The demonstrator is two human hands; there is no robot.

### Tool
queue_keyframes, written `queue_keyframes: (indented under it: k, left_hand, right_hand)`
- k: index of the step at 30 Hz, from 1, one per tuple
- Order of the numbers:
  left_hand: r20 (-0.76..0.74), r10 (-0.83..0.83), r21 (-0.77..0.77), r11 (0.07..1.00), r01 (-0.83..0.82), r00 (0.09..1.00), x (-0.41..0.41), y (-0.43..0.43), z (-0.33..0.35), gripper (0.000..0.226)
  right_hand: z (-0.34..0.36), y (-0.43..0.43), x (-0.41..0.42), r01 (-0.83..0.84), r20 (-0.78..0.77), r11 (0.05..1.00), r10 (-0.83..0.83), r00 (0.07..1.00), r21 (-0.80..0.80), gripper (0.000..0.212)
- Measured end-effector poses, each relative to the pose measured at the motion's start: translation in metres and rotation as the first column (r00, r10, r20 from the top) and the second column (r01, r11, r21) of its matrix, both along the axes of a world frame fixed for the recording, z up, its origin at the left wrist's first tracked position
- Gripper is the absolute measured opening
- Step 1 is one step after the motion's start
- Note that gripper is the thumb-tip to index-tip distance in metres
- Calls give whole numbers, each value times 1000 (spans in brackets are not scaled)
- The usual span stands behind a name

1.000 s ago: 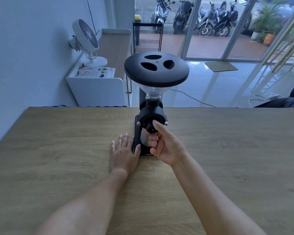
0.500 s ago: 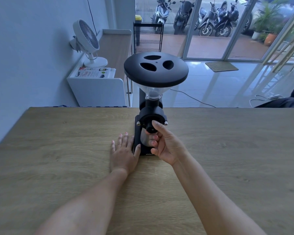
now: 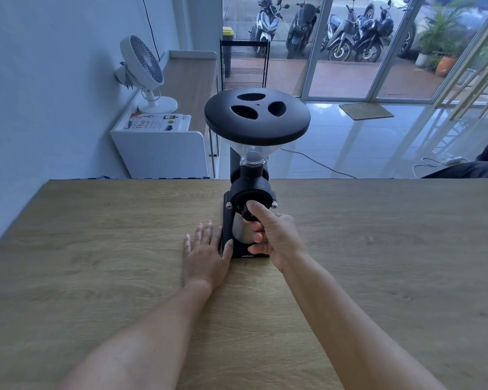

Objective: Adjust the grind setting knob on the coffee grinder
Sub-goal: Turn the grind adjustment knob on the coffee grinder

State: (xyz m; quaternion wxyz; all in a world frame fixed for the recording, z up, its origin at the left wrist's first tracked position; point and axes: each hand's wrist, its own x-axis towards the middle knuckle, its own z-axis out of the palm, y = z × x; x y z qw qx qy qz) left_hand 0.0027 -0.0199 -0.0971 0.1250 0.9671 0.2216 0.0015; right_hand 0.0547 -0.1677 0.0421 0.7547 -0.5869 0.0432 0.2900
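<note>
A black coffee grinder [image 3: 251, 187] stands upright near the far edge of a wooden table [image 3: 96, 249], with a wide black lid on a clear hopper. Its small black grind knob [image 3: 247, 213] sits on the round front face, above a steel cup [image 3: 241, 230]. My right hand [image 3: 273, 237] pinches that knob between thumb and index finger; the other fingers curl in front of the cup. Flat on the table lies my left hand [image 3: 204, 253], fingers spread, its thumb touching the left side of the grinder's base.
The table's far edge runs just behind the grinder. Beyond it stand a low white cabinet [image 3: 164, 153] with a white fan [image 3: 144, 71] and a book, then a glass door. A cable lies on the tiled floor.
My right index finger has shifted slightly over the top of the knob. The left hand and the grinder stay where they were.
</note>
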Motion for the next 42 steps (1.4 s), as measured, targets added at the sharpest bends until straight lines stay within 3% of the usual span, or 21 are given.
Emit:
queue_keyframes:
  k: [30, 42]
  left_hand:
    - [13, 7, 8, 1000, -7, 1000, 1, 2, -5, 71]
    - [15, 3, -2, 1000, -3, 1000, 0, 1, -1, 71]
  right_hand:
    - [2, 3, -4, 60, 142, 987, -38, 989, -147, 33]
    - [-4, -9, 0, -201, -29, 969, 207, 978, 147, 48]
